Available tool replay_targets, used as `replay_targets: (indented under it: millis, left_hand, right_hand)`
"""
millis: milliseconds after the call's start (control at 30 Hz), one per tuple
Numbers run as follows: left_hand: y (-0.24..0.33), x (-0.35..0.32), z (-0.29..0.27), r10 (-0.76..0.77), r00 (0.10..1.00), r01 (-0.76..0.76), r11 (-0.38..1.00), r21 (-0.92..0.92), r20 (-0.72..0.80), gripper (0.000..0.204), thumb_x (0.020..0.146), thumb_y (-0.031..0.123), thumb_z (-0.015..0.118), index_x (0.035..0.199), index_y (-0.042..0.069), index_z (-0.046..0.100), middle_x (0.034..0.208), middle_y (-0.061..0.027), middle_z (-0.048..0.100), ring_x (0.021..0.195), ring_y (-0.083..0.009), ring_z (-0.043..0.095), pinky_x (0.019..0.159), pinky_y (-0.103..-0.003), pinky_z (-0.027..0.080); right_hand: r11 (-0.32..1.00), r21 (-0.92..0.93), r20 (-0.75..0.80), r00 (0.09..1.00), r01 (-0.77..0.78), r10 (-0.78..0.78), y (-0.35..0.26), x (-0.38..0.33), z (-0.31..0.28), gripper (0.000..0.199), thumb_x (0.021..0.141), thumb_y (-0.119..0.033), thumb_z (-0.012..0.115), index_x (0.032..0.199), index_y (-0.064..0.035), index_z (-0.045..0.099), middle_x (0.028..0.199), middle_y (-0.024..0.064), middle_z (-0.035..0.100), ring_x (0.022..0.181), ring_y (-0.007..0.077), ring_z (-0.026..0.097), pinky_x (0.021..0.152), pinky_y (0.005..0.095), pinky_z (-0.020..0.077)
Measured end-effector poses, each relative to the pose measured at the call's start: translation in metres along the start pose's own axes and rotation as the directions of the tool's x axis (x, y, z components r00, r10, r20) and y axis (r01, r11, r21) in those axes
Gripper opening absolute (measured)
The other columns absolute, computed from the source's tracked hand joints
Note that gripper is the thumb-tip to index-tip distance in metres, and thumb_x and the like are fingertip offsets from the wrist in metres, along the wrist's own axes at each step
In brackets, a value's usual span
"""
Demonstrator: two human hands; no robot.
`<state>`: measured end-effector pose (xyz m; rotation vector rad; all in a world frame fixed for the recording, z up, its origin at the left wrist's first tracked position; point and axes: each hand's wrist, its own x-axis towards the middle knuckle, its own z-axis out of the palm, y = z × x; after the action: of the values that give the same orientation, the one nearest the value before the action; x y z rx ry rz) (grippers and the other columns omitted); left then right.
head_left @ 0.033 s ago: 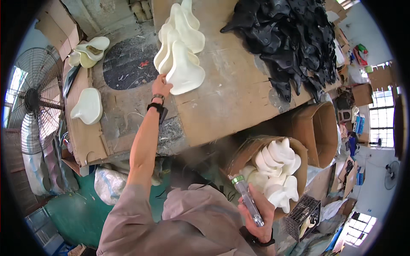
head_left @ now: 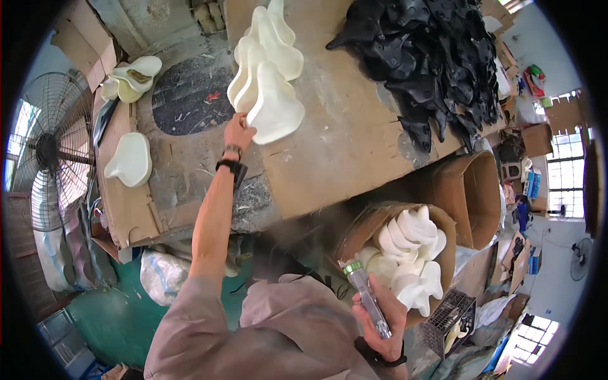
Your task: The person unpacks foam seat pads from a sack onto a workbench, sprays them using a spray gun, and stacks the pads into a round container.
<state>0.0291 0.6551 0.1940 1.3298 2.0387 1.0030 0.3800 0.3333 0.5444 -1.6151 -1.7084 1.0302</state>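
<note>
Two bare hands are busy at a cardboard-covered bench: the left hand reaches forward to the lower left edge of the front cream shell, its thumb and fingers clamped on the rim. That saddle-shaped shell stands tilted on the cardboard at the near end of a row of cream shells, leaning one against the next. The right hand, low and near the body, has its fingers wrapped around a grey cylindrical tool with a green collar. Just beyond that hand, white shells fill an open carton. A lone shell lies at the bench's left side, and black pieces are heaped at the far right
</note>
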Motion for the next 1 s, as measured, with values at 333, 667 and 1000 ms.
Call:
replay_targets:
  millis: [333, 667, 1000]
  left_hand:
    - [-0.067, -0.129, -0.154, -0.215, 0.97, 0.226, 0.97, 0.09, -0.115, 0.05, 0.072, 0.016, 0.07, 0.12, 0.005, 0.066, 0.106, -0.0163, 0.067, 0.095, -0.0303, 0.066, 0.087, -0.04, 0.051]
    - [0.008, -0.011, -0.087, 0.302, 0.952, -0.303, 0.953, 0.015, 0.057, 0.056, 0.072, 0.013, 0.07, 0.127, 0.009, 0.064, 0.126, -0.0188, 0.06, 0.123, -0.0373, 0.054, 0.105, -0.043, 0.046]
    - [0.027, -0.028, -0.122, 0.15, 0.978, -0.165, 0.982, 0.093, 0.143, 0.059, 0.07, 0.031, 0.074, 0.123, 0.008, 0.066, 0.119, -0.0209, 0.06, 0.113, -0.0378, 0.057, 0.1, -0.043, 0.048]
  right_hand:
    - [0.999, -0.025, 0.063, 0.997, 0.044, -0.042, -0.009, 0.049, 0.018, 0.055, 0.084, -0.006, 0.077, 0.134, 0.0072, 0.059, 0.088, 0.0141, 0.071, 0.075, 0.0211, 0.067, 0.072, 0.0319, 0.053]
    - [0.959, -0.086, -0.107, 0.955, 0.269, -0.278, -0.019, 0.062, 0.022, 0.058, 0.087, -0.011, 0.076, 0.137, 0.0088, 0.055, 0.086, 0.0116, 0.071, 0.074, 0.0186, 0.068, 0.07, 0.031, 0.0554]
    - [0.995, -0.058, 0.038, 0.996, 0.084, -0.082, -0.016, 0.067, 0.026, 0.053, 0.086, -0.009, 0.075, 0.134, 0.0072, 0.058, 0.092, 0.0125, 0.072, 0.079, 0.0211, 0.069, 0.072, 0.0317, 0.0542]
